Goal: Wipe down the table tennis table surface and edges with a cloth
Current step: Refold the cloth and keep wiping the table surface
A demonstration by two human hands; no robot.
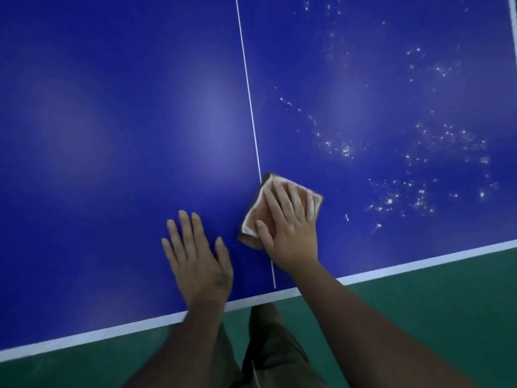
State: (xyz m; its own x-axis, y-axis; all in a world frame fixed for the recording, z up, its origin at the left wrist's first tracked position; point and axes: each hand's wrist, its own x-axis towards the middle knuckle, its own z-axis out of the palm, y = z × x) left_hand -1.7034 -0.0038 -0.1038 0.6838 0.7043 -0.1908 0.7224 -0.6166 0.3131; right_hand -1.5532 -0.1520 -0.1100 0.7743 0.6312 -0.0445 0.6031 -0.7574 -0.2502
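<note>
1. The left hand (195, 256) lies flat on the blue table (112, 135), fingers spread, just inside the white edge line (419, 264)
2. The right hand (291, 228) presses flat on a folded orange-brown cloth (257, 217), fingers slightly spread, over the thin white centre line (249, 93)
3. The cloth hides part of that line
4. Farther right, white specks (419, 191) dot the smooth surface; what they are is unclear

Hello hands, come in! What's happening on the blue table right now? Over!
Right hand flat on folded cloth, at centre line. Left hand braced on table. White specks right half. Nothing blocking.
</note>
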